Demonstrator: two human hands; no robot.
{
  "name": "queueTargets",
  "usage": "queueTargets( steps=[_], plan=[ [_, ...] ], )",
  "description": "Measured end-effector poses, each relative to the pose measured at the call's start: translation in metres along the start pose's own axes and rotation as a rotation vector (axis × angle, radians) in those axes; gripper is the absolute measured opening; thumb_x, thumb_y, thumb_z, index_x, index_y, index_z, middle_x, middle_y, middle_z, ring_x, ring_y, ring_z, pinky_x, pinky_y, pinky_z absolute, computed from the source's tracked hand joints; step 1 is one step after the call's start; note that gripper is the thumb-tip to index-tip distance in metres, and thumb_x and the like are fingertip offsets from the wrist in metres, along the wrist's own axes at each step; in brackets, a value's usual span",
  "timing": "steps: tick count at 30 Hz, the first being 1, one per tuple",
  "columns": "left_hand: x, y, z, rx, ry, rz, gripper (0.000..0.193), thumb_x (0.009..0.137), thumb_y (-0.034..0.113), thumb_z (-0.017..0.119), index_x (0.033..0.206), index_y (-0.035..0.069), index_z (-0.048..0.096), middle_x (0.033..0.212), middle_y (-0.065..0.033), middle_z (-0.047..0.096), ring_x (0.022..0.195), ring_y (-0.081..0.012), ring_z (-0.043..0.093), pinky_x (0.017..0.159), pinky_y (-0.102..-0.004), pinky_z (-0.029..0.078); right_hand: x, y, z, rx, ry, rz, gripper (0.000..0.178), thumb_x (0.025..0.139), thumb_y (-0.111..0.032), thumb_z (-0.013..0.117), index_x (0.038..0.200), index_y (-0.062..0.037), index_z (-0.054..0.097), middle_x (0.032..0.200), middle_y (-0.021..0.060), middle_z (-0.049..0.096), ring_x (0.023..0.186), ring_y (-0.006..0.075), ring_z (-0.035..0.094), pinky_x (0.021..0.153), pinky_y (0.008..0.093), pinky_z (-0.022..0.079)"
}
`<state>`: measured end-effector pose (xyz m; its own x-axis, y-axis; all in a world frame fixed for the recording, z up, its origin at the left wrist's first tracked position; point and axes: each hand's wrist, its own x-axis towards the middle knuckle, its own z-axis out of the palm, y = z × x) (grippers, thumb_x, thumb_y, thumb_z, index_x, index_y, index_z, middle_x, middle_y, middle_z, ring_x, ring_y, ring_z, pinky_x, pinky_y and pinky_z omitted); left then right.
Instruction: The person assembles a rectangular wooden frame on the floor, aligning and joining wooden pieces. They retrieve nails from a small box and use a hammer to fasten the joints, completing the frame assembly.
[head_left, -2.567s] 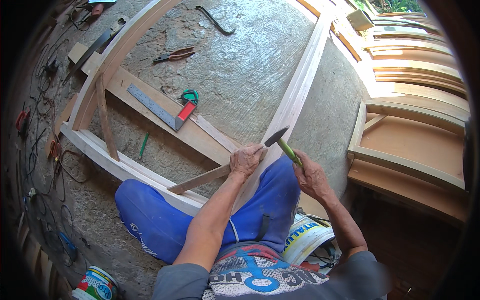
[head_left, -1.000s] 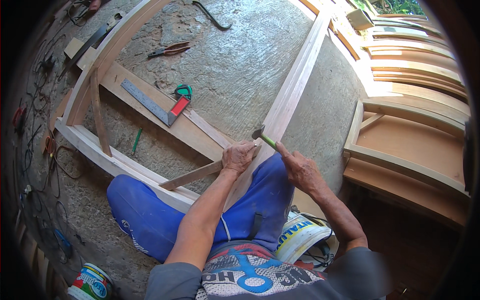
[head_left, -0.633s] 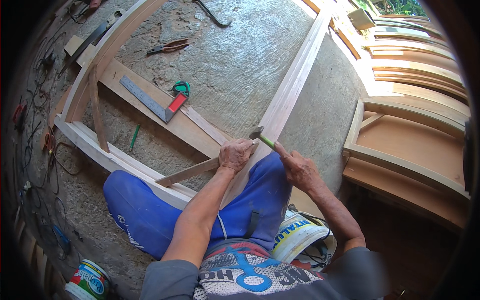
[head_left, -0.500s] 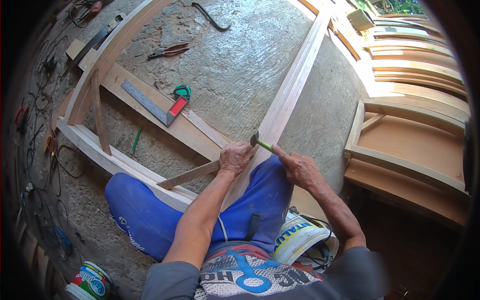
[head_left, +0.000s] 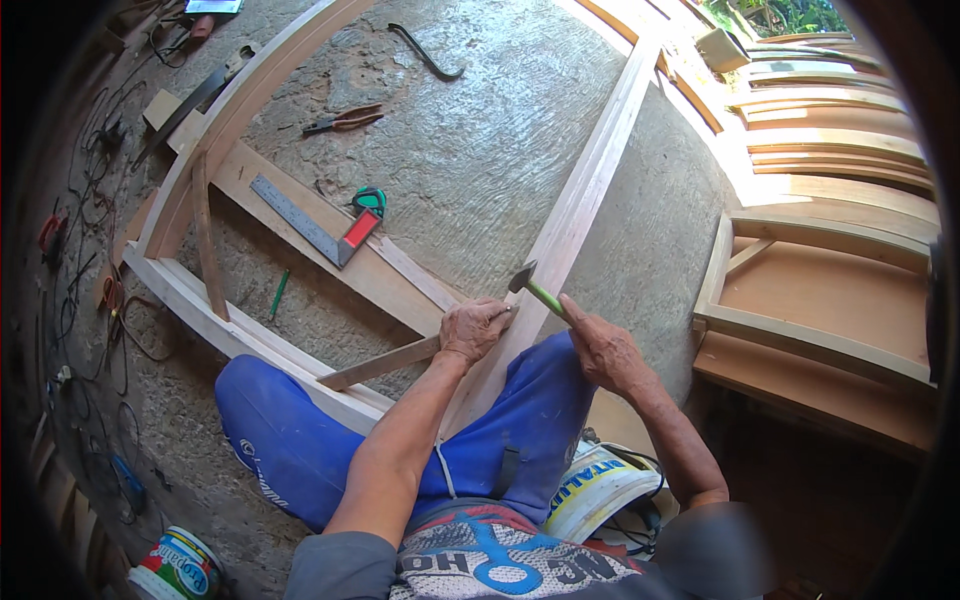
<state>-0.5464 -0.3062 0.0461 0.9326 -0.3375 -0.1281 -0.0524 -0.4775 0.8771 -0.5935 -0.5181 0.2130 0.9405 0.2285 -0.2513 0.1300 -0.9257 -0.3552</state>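
My left hand [head_left: 475, 328] grips the upper end of a thin wooden strip [head_left: 380, 365] and holds it against the long rail of a big wooden frame [head_left: 580, 215] lying on the concrete floor. My right hand [head_left: 600, 345] is closed around the green handle of a hammer [head_left: 532, 287]. The dark hammer head hangs just above the strip's end, next to my left fingers. I sit with my legs in blue trousers across the frame's lower curved rail [head_left: 215, 318].
A try square with a red stock [head_left: 315, 225], a green tape measure [head_left: 368, 200], pliers [head_left: 345, 120] and a pry bar [head_left: 425, 55] lie inside the frame. Stacked wooden frames [head_left: 820, 300] fill the right. Cables and tools lie left; a white bucket [head_left: 590, 490] sits by my hip.
The hammer swung down toward the strip's end, then lifted slightly again. My left hand kept its hold on the strip at the same spot.
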Motion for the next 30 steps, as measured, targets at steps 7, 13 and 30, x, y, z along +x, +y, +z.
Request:
queueTargets(
  steps=[7, 13, 30],
  plan=[
    [0.000, 0.000, -0.001, 0.043, -0.027, -0.007, 0.018, 0.090, 0.032, 0.069, 0.098, 0.019, 0.078, 0.103, 0.0020, 0.075, 0.091, -0.0250, 0.072, 0.078, -0.0367, 0.055, 0.003, 0.009, -0.009, 0.003, -0.126, -0.010, 0.056, 0.101, -0.012, 0.053, 0.154, -0.0221, 0.040, 0.085, 0.0162, 0.061, 0.076, 0.0355, 0.064, 0.069, 0.0467, 0.052],
    [-0.001, -0.001, 0.000, 0.009, -0.021, -0.052, 0.024, 0.092, 0.038, 0.066, 0.091, 0.018, 0.078, 0.099, 0.0001, 0.074, 0.090, -0.0269, 0.071, 0.078, -0.0397, 0.054, 0.006, 0.009, -0.009, -0.028, -0.190, -0.029, 0.060, 0.099, -0.010, 0.053, 0.156, -0.0263, 0.039, 0.081, 0.0158, 0.060, 0.071, 0.0334, 0.063, 0.067, 0.0463, 0.051],
    [0.001, -0.018, -0.021, 0.691, -0.364, 0.052, 0.050, 0.105, 0.039, 0.041, 0.088, 0.007, 0.076, 0.077, -0.0164, 0.073, 0.076, -0.0361, 0.074, 0.070, -0.0496, 0.056, 0.002, 0.022, -0.011, -0.022, -0.299, -0.030, 0.063, 0.100, -0.008, 0.049, 0.159, -0.0231, 0.033, 0.085, 0.0165, 0.059, 0.075, 0.0331, 0.062, 0.069, 0.0472, 0.050]
  ],
)
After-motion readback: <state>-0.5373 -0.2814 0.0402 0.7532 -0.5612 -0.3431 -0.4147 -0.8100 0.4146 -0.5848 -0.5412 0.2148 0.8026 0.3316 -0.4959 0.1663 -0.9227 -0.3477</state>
